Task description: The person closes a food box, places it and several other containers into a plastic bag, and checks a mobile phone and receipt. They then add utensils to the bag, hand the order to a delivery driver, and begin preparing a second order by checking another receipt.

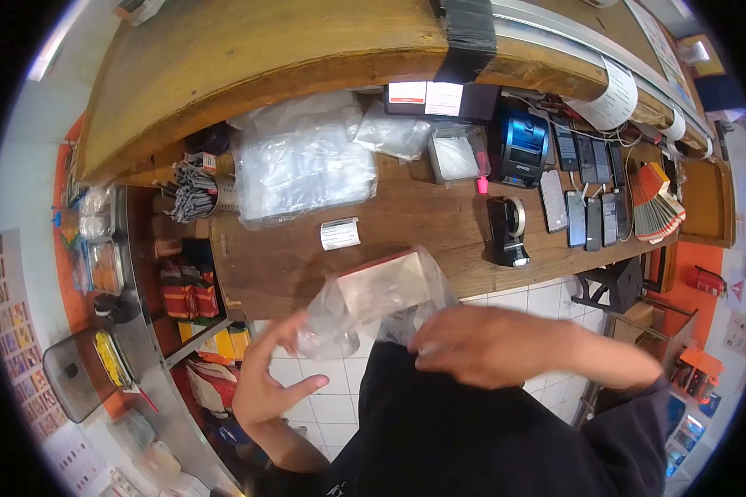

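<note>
A cream-coloured box point(385, 286) with a red edge lies inside a clear plastic bag point(330, 319) at the front edge of the wooden table. My left hand point(269, 377) is beside the bag's left end, thumb and fingers spread apart. Fingers of my right hand point(481, 344) are bent together on the bag's right end, slightly blurred. Behind the bag lies a small white printed label point(340, 234).
Clear plastic bags point(307, 166) are stacked at the back left of the table point(439, 224). Further right are a tray point(459, 157), a blue-black printer point(524, 147), a tape dispenser point(506, 234) and several phones point(554, 201). A wooden shelf point(307, 70) overhangs the back.
</note>
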